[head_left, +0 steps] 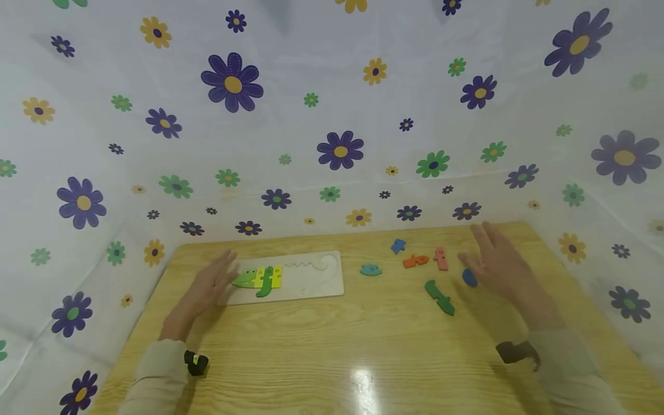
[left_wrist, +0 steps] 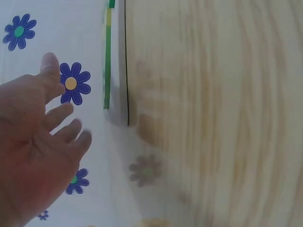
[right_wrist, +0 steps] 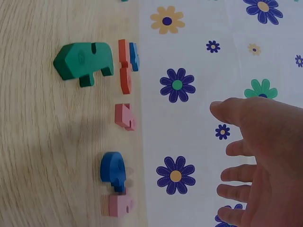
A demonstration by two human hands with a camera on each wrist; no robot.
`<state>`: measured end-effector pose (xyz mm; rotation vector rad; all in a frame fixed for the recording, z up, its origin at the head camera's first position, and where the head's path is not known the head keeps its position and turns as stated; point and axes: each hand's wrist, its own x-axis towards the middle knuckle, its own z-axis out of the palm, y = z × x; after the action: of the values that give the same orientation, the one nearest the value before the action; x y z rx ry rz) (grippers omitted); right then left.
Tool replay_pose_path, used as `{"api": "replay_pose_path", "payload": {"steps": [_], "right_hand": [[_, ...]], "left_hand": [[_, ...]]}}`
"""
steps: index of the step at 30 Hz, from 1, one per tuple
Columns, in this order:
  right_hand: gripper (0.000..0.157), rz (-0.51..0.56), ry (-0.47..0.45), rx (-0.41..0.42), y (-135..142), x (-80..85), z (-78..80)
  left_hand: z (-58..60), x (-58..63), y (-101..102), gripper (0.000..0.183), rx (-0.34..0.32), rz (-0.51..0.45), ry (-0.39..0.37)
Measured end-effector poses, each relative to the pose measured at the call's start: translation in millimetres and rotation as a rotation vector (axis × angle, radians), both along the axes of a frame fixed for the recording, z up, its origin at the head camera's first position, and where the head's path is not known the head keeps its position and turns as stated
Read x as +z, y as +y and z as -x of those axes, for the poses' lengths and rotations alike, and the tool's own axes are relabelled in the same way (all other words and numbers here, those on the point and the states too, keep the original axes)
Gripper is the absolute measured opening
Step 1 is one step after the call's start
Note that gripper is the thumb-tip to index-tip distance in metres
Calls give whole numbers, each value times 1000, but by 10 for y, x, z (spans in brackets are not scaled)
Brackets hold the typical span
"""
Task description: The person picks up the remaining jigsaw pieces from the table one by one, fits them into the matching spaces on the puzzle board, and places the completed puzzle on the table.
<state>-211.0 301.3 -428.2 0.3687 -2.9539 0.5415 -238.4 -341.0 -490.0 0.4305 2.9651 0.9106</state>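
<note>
A pale wooden puzzle board (head_left: 306,285) lies on the left half of the table. At its left end sit a light-green crocodile head piece (head_left: 245,279), yellow pieces (head_left: 277,276) and a green leg-like piece (head_left: 267,282). My left hand (head_left: 207,282) hovers by that end with relaxed fingers, holding nothing. On the right, my right hand (head_left: 503,271) is raised over the table, fingers spread and nothing in them. Partly under it in the head view lies a dark blue piece (head_left: 469,278). Beside that are a pink piece (head_left: 440,259) and a long dark-green piece (head_left: 440,298).
Other loose pieces lie right of the board: teal (head_left: 370,270), blue (head_left: 398,246) and orange (head_left: 415,261). A second pink piece (right_wrist: 118,205) shows in the right wrist view. Flowered white cloth (head_left: 290,132) walls in the wooden table (head_left: 290,351) at the back and sides.
</note>
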Motion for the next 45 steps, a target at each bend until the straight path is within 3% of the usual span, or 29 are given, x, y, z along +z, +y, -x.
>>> {"api": "replay_pose_path", "payload": {"steps": [7, 15, 25, 36, 45], "right_hand": [[77, 53, 31, -13, -39, -51, -29], [79, 113, -33, -22, -217, -47, 26], [79, 156, -9, -41, -300, -29, 34], [76, 252, -15, -25, -324, -238, 12], [71, 286, -1, -19, -420, -344, 68]], "left_hand": [[73, -99, 93, 73, -59, -10, -30], [113, -150, 37, 78, -35, 0, -103], [76, -12, 147, 65, -112, 16, -138], [-27, -48, 134, 64, -104, -30, -140], [-107, -67, 246, 63, -83, -44, -131]]}}
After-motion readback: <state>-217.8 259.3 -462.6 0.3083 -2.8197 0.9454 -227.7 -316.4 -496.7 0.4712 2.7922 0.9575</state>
